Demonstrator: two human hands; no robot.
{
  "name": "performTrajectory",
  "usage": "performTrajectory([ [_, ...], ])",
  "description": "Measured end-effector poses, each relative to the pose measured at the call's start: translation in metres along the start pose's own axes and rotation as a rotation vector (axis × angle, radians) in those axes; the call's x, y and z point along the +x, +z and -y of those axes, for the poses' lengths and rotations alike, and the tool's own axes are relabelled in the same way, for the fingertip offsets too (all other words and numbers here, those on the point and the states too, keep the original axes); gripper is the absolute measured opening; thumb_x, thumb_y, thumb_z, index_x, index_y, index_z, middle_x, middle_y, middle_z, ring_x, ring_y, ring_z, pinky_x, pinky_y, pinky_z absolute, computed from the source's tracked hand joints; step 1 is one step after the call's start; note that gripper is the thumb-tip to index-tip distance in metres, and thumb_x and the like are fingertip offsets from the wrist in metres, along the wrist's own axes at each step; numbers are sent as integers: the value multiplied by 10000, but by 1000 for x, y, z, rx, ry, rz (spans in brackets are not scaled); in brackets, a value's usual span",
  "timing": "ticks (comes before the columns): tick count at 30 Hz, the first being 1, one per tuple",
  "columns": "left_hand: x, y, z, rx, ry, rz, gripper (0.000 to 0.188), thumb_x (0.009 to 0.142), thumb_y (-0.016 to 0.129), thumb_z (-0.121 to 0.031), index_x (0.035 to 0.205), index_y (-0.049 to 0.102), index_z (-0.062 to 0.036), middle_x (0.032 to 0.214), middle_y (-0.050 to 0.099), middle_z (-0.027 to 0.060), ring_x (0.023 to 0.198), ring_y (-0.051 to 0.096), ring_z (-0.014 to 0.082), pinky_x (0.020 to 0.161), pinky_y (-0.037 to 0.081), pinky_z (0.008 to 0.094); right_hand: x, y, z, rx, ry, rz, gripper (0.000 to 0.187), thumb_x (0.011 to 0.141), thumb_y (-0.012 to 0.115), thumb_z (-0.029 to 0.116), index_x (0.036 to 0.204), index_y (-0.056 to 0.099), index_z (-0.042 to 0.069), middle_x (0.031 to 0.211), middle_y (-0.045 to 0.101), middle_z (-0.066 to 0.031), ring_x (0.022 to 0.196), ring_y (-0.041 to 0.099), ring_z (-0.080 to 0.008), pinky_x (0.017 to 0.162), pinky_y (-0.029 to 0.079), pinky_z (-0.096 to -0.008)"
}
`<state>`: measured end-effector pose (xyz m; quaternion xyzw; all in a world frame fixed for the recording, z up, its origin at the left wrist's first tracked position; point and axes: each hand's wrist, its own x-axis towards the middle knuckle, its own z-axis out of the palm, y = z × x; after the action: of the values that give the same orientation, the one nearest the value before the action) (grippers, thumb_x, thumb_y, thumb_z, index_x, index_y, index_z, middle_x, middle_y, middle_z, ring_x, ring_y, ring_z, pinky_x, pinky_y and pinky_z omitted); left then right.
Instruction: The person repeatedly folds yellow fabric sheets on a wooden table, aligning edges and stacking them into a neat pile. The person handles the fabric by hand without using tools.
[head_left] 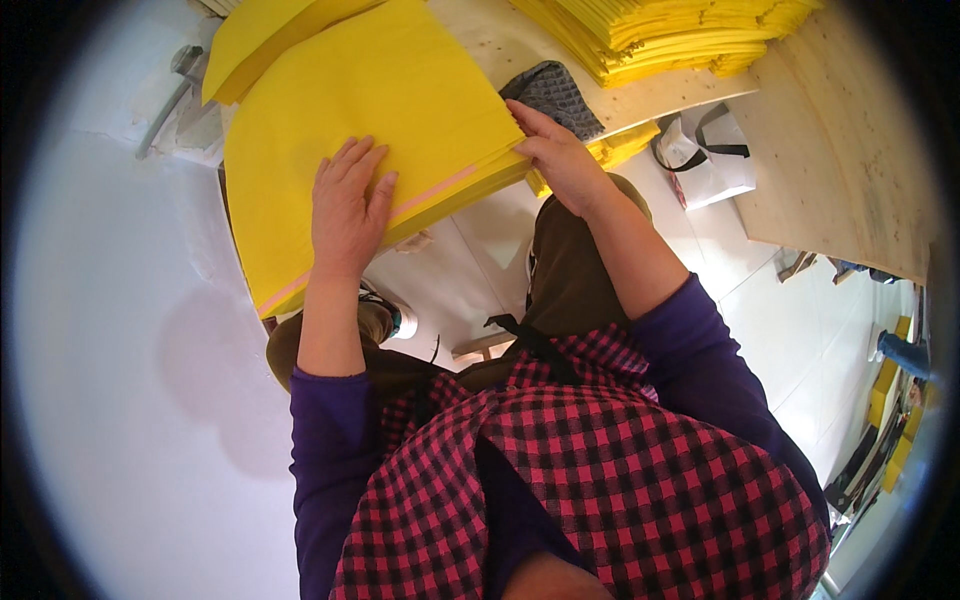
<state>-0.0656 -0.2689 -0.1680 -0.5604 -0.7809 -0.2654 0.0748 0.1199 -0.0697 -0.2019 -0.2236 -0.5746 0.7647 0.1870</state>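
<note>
A stack of large yellow sheets (400,90) lies in front of me, with a thin pinkish-orange strip (433,188) running along its near edge. My left hand (350,205) rests flat on the top sheet near that edge, its fingers stretched out. At the stack's right corner, my right hand (562,155) grips the sheet edges between thumb and fingers. Whether it holds one sheet or several cannot be made out. Just beyond my right hand is a dark grey quilted cloth (553,97).
A tall pile of folded yellow pieces (670,35) stands at the far right on the wooden table (490,42). Another curved yellow piece (262,40) is at the far left. A white bag (712,160) with black handles sits right of the table, beside a wooden panel (850,130). A white wall (130,330) borders the left.
</note>
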Motion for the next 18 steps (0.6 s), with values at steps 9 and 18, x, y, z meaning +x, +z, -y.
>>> performTrajectory([
  [9, -1, 1, 2, -12, -6, -6, 320, 906, 599, -252, 1168, 639, -72, 1288, 585, 133, 1267, 485, 329, 1082, 318, 511, 6, 3, 11, -247, -109, -84, 686, 839, 554, 39, 1483, 318, 70, 1485, 383, -158, 1370, 376, -244, 1116, 307, -330],
  [18, -1, -1, 3, -47, -12, 9, 388, 900, 601, -341, 1167, 639, -63, 1293, 578, 145, 1271, 476, 339, 1086, 301, 509, 28, -9, 20, -732, -623, 33, 339, 805, 706, 116, 1134, 699, 197, 1398, 500, -127, 1291, 467, -267, 1060, 372, -336],
])
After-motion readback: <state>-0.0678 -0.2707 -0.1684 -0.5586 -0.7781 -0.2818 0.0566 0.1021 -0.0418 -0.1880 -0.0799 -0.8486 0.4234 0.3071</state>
